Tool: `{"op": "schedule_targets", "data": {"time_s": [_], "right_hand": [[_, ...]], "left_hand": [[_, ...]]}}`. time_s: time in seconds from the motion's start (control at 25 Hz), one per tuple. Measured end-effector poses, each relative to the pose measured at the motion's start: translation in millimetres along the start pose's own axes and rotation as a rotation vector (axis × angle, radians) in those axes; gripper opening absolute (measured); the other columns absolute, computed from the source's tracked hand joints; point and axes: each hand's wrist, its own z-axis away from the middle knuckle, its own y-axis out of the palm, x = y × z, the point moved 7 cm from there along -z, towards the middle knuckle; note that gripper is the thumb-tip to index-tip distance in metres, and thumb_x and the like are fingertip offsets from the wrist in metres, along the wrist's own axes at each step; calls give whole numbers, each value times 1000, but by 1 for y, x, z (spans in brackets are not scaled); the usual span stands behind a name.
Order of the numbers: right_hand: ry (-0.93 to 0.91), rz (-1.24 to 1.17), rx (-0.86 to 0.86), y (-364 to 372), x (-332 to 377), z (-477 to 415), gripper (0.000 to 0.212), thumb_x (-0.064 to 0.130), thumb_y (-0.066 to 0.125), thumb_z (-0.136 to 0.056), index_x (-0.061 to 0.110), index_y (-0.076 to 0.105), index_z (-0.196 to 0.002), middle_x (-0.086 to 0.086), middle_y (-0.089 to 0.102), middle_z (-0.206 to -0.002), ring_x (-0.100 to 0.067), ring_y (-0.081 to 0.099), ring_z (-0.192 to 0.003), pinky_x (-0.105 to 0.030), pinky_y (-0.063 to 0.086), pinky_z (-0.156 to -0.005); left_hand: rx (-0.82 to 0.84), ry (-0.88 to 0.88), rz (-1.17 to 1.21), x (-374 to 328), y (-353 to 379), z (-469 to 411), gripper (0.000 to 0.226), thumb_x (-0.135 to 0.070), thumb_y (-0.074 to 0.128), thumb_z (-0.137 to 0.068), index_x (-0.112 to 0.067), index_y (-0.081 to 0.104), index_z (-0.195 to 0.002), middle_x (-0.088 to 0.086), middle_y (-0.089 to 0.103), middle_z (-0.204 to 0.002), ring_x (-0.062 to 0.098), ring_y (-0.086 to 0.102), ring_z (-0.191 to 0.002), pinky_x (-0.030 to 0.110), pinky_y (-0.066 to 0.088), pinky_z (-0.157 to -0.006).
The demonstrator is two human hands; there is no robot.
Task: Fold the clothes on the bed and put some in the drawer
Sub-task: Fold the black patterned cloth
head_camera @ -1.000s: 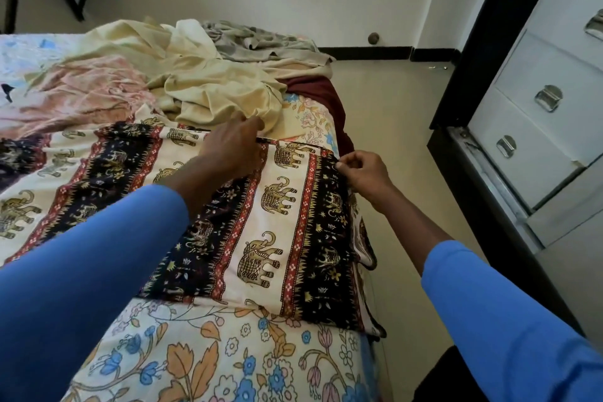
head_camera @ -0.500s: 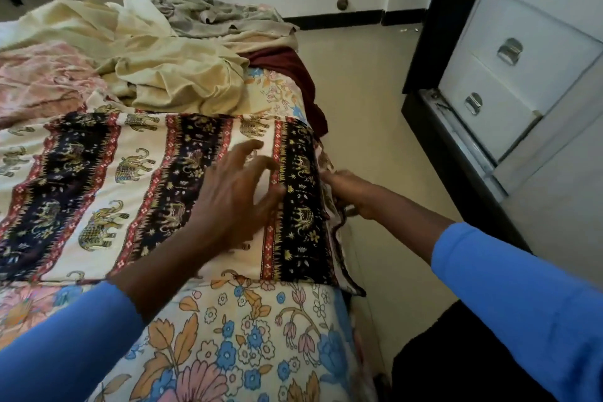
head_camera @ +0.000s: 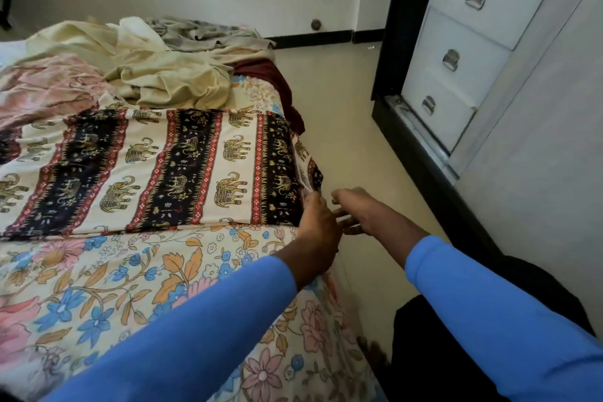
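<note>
Left hand (head_camera: 318, 225) pinches elephant-print cloth (head_camera: 182, 166) end at bed (head_camera: 130, 271) right edge, probably to fold it; right hand (head_camera: 359, 212) grip: cannot tell.

No readable text, labels, brands or numbers anywhere.

The head camera looks forward and down, close over the bed (head_camera: 98, 287), with drawers (head_camera: 456, 75) at right.
</note>
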Motion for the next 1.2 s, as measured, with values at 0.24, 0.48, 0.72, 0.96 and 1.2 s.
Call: {"op": "schedule_targets", "data": {"time_s": [0.24, 0.48, 0.72, 0.96, 1.2], "right_hand": [[31, -151, -32, -22, -2, 3, 47, 44, 45, -103, 9, 57, -133, -15, 65, -121, -29, 63, -102, -42, 51, -86], [158, -526, 251, 29, 36, 13, 70, 71, 56, -90, 4, 71, -109, -16, 67, -98, -31, 62, -92, -42, 54, -79], [-53, -683, 61, 32, 98, -7, 24, 19, 69, -86, -2, 72, -99, -17, 75, -85, -29, 74, -68, -33, 61, -52], [-366, -457, -94, 76, 220, 26, 28, 11, 67, -80, 8, 72, -108, -18, 76, -102, -33, 75, -86, -51, 64, -83], [-369, -273, 188, 276, 292, 68, 25, 4, 53, -97, 2, 67, -117, -17, 71, -93, -29, 69, -73, -36, 61, -56]], "left_hand": [[-202, -185, 601, 46, -17, -1, 28, -41, 67, -99, -15, 64, -111, 3, 64, -97, 18, 60, -85, 34, 52, -76], [-545, -353, 1340, 144, -12, 58, 13, -12, 58, -92, -16, 71, -94, 2, 70, -86, 19, 65, -79, 25, 45, -60], [-691, -286, 1414, 162, 7, 91, 17, -14, 62, -93, -28, 69, -88, -12, 63, -74, 7, 59, -66, 13, 36, -53], [-659, -275, 1831, 214, 70, 144, 4, -16, 69, -96, -16, 69, -100, -8, 64, -76, 1, 59, -65, 21, 46, -58], [-479, -795, 2610, 266, 210, 174, 39, -47, 57, -101, -21, 63, -129, 8, 68, -123, 25, 65, -110, 40, 57, -83]]}}
